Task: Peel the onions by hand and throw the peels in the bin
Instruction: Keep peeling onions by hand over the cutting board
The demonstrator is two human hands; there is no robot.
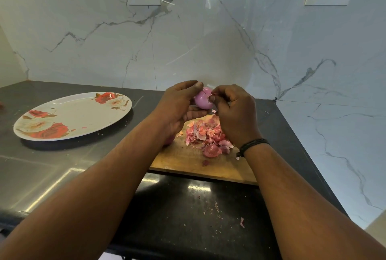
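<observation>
Onion point(203, 98): glossy pink, mostly bare, being held above the wooden board point(188, 161). Peels point(205, 132) are lying heaped on it; black counter point(62, 161), marble wall. Left hand point(177, 107) is cupping the onion; right hand point(234, 111) seemingly pinching a skin shred.

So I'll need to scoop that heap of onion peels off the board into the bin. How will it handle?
The peels look thin, curled and papery, so probably very light and floppy. Lying loose on the cutting board, they would likely scatter; flakes already dot the counter.
</observation>
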